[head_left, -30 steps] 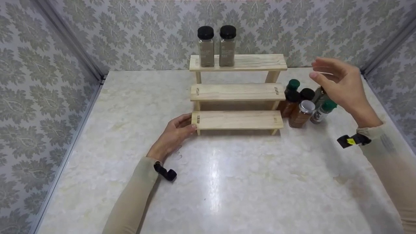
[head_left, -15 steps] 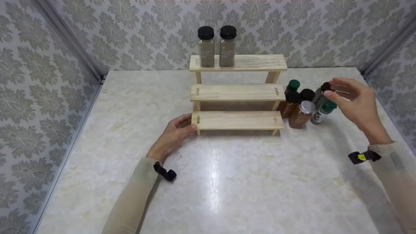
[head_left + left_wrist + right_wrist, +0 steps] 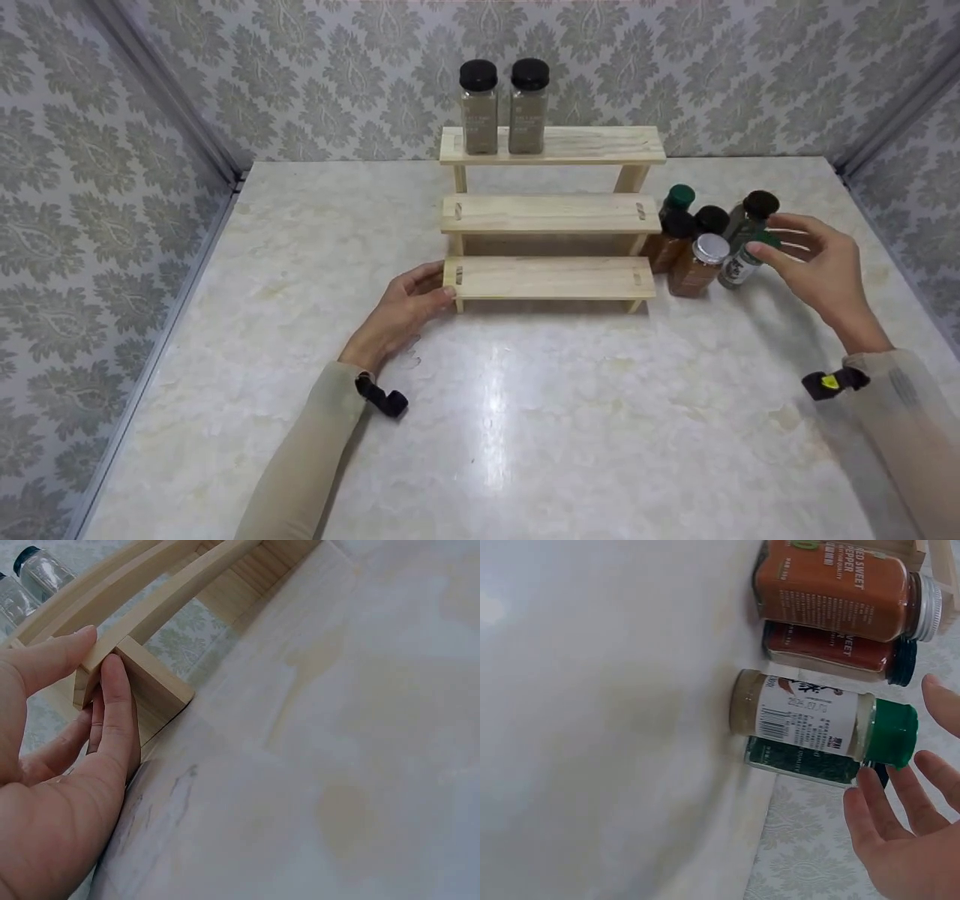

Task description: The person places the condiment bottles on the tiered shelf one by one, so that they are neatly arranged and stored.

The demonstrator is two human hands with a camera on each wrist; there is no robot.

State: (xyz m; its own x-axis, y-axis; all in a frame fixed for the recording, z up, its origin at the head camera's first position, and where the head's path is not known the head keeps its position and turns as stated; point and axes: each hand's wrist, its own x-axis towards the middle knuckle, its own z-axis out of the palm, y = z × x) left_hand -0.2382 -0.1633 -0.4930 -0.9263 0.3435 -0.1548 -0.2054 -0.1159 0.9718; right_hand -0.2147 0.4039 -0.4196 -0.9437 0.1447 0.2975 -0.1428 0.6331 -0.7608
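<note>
My left hand pinches the left end of the bottom step of a three-tier wooden spice rack, thumb on top and fingers beneath, as the left wrist view shows. My right hand is at the green-capped spice jar, its thumb and fingers spread on either side of the cap. In the right wrist view a gap shows between thumb and cap; whether a fingertip touches it I cannot tell. Behind this jar stands a black-capped jar with dark green contents.
Two black-capped jars stand on the top step's left part. Beside the rack's right end are a silver-capped orange jar, another green-capped jar and more black-capped jars. Patterned walls enclose the marbled table.
My right hand has come down from above the jars, past the black cap at the back, to the green cap in front. My left hand stays on the rack.
</note>
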